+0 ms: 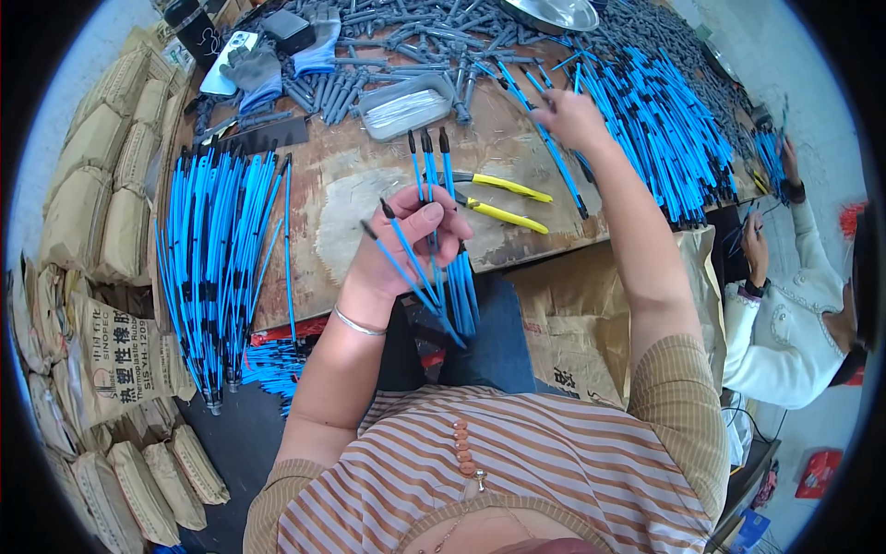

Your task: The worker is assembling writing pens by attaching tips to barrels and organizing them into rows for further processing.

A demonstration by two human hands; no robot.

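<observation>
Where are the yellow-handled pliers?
In the head view, the pliers lie on the table right of the left hand, below and right of the grey tray.

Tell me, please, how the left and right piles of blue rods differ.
The left rod pile is narrower, the right rod pile wider. The left pile's lower ends extend well past the table; the right pile lies mostly on it. Both are blue with black parts.

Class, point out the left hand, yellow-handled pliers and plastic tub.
Left hand point(417, 225): head view, on the thumb.
Yellow-handled pliers point(512, 187): head view, on upper handle.
Plastic tub point(406, 131): head view, on near wall.
</observation>
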